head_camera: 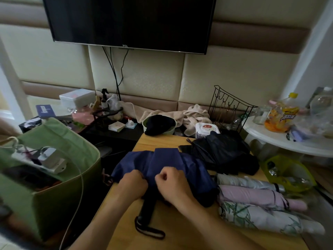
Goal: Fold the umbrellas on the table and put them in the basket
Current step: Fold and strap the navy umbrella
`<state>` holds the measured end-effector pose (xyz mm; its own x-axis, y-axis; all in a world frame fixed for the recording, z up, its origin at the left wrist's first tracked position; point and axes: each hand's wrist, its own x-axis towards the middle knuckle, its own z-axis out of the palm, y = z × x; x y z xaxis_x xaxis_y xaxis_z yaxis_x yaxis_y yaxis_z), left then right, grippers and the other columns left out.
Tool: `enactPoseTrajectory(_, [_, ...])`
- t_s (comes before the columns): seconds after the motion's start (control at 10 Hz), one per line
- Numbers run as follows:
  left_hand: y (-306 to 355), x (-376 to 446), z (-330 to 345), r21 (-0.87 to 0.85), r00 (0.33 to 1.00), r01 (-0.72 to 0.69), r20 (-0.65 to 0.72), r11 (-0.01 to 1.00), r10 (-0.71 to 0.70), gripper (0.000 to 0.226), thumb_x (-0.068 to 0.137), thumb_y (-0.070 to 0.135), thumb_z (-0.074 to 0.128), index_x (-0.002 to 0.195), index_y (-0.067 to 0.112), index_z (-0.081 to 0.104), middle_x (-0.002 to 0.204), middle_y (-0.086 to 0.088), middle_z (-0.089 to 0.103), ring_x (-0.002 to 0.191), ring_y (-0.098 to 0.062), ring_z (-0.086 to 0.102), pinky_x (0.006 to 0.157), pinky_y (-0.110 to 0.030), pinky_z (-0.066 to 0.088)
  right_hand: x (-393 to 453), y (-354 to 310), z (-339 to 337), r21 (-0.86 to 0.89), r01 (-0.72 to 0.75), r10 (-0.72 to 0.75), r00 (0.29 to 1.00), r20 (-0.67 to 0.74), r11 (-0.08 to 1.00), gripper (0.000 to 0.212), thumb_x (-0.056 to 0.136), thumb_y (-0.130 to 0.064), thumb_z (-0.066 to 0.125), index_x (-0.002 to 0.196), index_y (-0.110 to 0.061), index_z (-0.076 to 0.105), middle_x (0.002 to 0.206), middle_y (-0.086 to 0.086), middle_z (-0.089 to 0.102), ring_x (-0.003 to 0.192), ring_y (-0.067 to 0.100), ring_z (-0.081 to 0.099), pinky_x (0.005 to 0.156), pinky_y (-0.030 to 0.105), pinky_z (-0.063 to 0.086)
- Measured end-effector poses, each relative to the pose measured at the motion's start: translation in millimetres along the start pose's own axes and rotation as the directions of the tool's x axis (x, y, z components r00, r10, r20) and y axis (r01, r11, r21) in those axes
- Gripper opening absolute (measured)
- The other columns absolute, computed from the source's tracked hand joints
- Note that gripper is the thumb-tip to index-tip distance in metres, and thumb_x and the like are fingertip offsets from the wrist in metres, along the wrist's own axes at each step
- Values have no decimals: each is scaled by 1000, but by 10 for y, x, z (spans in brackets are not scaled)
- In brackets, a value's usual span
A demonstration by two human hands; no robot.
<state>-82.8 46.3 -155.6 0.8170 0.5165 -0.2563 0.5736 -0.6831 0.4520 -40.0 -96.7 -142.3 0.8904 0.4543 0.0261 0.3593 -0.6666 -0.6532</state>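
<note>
A navy blue umbrella (173,165) lies loose on the wooden table (180,231), its black handle (146,208) and wrist strap pointing toward me. My left hand (132,184) and my right hand (171,183) both pinch its fabric near the shaft. A black umbrella (223,152) lies crumpled behind it. Three closed umbrellas lie at the right: silver (246,182), pink (255,194) and leaf-patterned (259,218). The green fabric basket (54,201) stands to the left of the table.
A power strip with chargers (43,159) rests on the basket's top, a white cable hanging down. A bowl with a dark cloth (159,124), a wipes box (207,129) and a wire rack (228,109) crowd the back edge. A white round table (288,143) stands at right.
</note>
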Motion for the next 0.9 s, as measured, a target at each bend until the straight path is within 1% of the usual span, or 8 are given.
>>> enactPoseTrajectory(0.1, [8,-47,117,-105,998,-5,59,994,12,29,100,12,46,111,-1,69,106,-19,74,90,-31,74,71,-31,59,90,56,-4,-198,-76,59,994,-88,977,28,102,-44,50,111,-19,57,116,3,62,105,24,61,80,38,52])
enactPoseTrajectory(0.2, [86,-185,160,-239,983,-31,167,971,72,27,100,7,48,114,-6,67,101,-21,75,66,-21,70,61,-28,61,174,134,118,-302,-161,176,984,23,940,77,96,-69,47,144,-9,40,145,15,44,134,33,45,97,42,45])
enactPoseTrajectory(0.3, [122,-316,167,-228,937,-71,318,971,143,23,97,-1,50,113,-1,66,95,-18,77,72,-20,73,71,-30,62,280,137,188,-334,-125,158,984,75,934,92,89,-72,58,149,-7,34,150,18,38,139,34,41,102,42,44])
enactPoseTrajectory(0.4, [87,-398,75,-334,866,-50,455,941,207,28,95,-3,50,116,2,67,98,-15,78,64,-15,71,57,-22,54,428,160,138,-393,-31,117,973,198,919,81,85,-53,74,144,-10,37,149,17,39,139,36,42,101,41,44])
enactPoseTrajectory(0.5, [-1,-384,-49,-388,905,-29,381,921,189,36,96,2,42,107,12,74,83,-3,77,54,-13,65,50,-19,45,505,174,106,-419,124,12,951,308,899,70,82,-36,78,139,-16,42,144,13,42,137,36,42,101,42,45])
enactPoseTrajectory(0.6, [-273,-196,-151,-406,999,-39,-1,913,42,28,93,12,48,83,14,74,71,-3,72,55,-21,64,49,-26,45,537,207,127,-435,272,-107,924,366,859,79,88,-29,76,156,-24,34,152,5,40,141,32,37,112,46,41])
enactPoseTrajectory(0.7, [-602,-79,-212,-158,960,14,-275,987,-58,16,91,21,53,84,13,65,89,-10,70,79,-31,66,67,-37,52,586,291,154,-434,342,-205,921,331,833,77,92,-25,68,159,-31,31,158,0,40,142,27,40,119,43,31])
enactPoseTrajectory(0.9, [-490,-354,-154,-75,999,-32,-9,997,32,35,96,21,60,126,5,52,123,-10,62,113,-30,61,79,-28,42,587,454,279,-444,351,-263,932,248,824,77,97,-24,57,163,-28,20,166,-2,26,153,22,24,128,46,10])
